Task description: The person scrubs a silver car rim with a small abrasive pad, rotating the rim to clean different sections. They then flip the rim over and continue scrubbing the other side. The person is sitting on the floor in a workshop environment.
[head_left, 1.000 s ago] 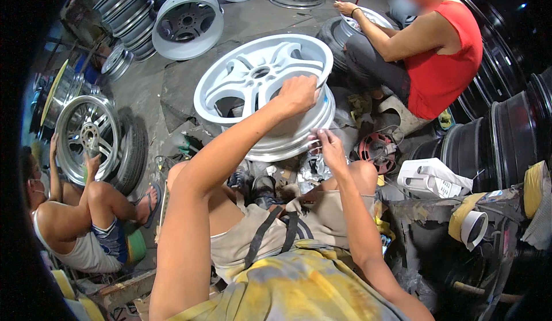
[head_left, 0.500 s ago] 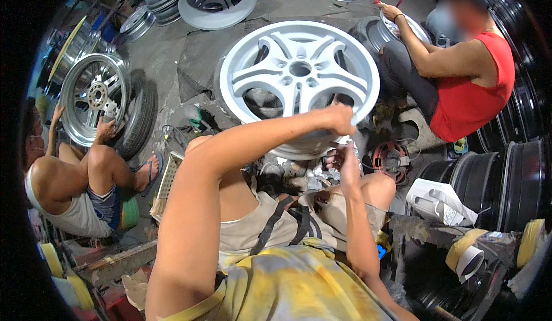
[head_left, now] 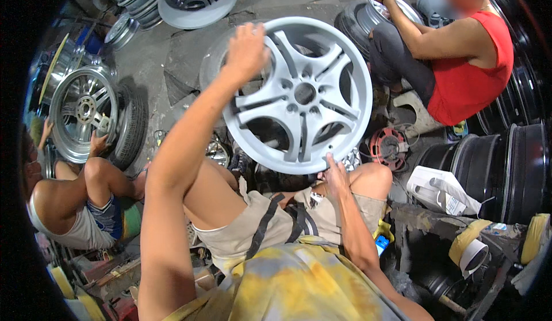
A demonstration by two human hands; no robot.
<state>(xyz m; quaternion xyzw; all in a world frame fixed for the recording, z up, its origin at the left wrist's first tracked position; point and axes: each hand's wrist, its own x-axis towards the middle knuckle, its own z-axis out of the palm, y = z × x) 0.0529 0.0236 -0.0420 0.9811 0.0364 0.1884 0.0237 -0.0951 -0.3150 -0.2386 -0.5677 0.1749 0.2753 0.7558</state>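
A pale grey alloy wheel (head_left: pixel 305 93) with paired spokes is tilted up over my lap, its face toward me. My left hand (head_left: pixel 248 51) is closed on the upper left of its rim, the fingers slightly blurred. At the bottom edge, my right hand (head_left: pixel 335 174) grips the rim, thumb on the face; its other fingers are partly hidden.
A person in a red top (head_left: pixel 474 68) sits at the right with another wheel. On the left, a second person holds a polished wheel (head_left: pixel 86 109) beside a tyre (head_left: pixel 132 128). Dark wheels (head_left: pixel 477 154), a white container (head_left: pixel 440 189) and a red round device (head_left: pixel 388 148) are nearby.
My left hand has moved from the wheel's lower right to its upper left rim. The wheel has turned and tilted more toward me. My right hand has come onto the bottom rim.
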